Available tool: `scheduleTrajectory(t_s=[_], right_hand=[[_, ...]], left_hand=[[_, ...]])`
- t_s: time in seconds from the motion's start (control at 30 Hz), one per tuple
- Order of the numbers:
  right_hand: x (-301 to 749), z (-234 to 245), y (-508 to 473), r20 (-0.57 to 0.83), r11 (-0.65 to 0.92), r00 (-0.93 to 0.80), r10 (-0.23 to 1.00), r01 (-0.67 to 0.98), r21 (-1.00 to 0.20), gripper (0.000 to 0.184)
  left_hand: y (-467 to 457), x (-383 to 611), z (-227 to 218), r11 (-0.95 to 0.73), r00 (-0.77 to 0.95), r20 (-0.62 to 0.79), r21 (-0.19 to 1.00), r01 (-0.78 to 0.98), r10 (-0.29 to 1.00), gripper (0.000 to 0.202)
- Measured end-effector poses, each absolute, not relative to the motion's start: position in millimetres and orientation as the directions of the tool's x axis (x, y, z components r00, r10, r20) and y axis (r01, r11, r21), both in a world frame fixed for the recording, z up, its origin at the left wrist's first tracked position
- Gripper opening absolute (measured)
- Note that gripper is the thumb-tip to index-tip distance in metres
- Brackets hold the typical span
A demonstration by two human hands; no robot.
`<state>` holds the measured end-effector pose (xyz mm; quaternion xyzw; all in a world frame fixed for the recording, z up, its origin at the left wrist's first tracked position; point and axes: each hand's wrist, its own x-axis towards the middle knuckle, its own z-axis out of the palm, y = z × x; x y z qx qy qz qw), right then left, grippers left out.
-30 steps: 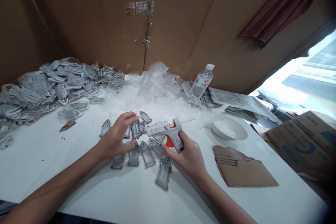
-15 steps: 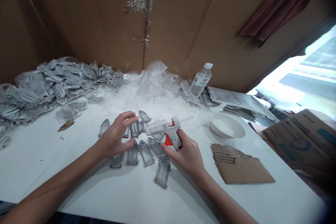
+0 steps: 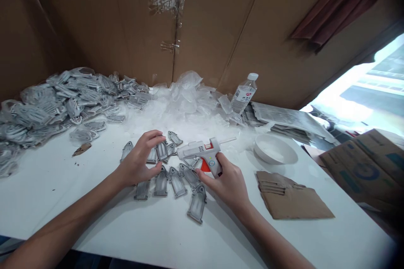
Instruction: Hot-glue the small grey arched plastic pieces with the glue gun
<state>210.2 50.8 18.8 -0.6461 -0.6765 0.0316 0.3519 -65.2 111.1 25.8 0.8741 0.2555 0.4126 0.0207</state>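
My right hand (image 3: pixel 232 180) is wrapped around the handle of a white glue gun (image 3: pixel 202 153) with an orange trigger, a clear glue stick poking out of its back. The gun's nozzle points left, close to a small grey arched piece (image 3: pixel 162 150). My left hand (image 3: pixel 142 157) grips that piece by its edges between thumb and fingers. Around both hands several similar grey arched pieces (image 3: pixel 177 183) lie flat on the white table (image 3: pixel 142 235). One such piece (image 3: pixel 197 205) lies nearer to me, and another (image 3: pixel 175 138) is just beyond the gun.
Bagged grey pieces (image 3: pixel 63 101) are heaped at the left. Crumpled clear plastic bags (image 3: pixel 189 96) are piled at the back, beside a water bottle (image 3: pixel 244 94). To the right are a white bowl (image 3: pixel 274 151), folded cardboard (image 3: pixel 296 197), stacked grey sheets (image 3: pixel 290 122) and a cardboard box (image 3: pixel 366 172).
The view has shifted slightly. In my left hand the arched piece sits a little higher, and the glue gun's nozzle stays close to it. Both grips are the same.
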Motion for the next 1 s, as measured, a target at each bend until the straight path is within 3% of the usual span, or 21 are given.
scheduleTrajectory(t_s=[0.3, 0.47, 0.67, 0.83, 1.0], right_hand=[[207.7, 22.7, 48.7, 0.418, 0.168, 0.078, 0.905, 0.838, -0.519, 0.044], [208.2, 25.7, 47.7, 0.386, 0.146, 0.107, 0.916, 0.808, -0.571, 0.042], [208.4, 28.1, 48.6, 0.356, 0.111, 0.156, 0.921, 0.771, -0.627, 0.027], [208.6, 27.9, 49.6, 0.348, 0.112, 0.158, 0.924, 0.758, -0.643, 0.023], [209.0, 27.8, 50.2, 0.346, 0.111, 0.151, 0.926, 0.766, -0.633, 0.039]], left_hand=[[113.2, -64.7, 26.4, -0.851, 0.47, 0.731, 0.296, 0.435, 0.494, 0.075], [108.2, -63.9, 24.4, -0.736, 0.454, 0.58, 0.51, 0.445, 0.676, 0.08], [104.6, -59.9, 22.5, -0.46, 0.446, 0.294, 0.826, 0.326, 0.845, 0.092], [104.3, -57.5, 23.2, -0.337, 0.462, 0.201, 0.912, 0.233, 0.864, 0.093], [103.9, -57.4, 24.1, -0.306, 0.467, 0.185, 0.932, 0.196, 0.864, 0.096]])
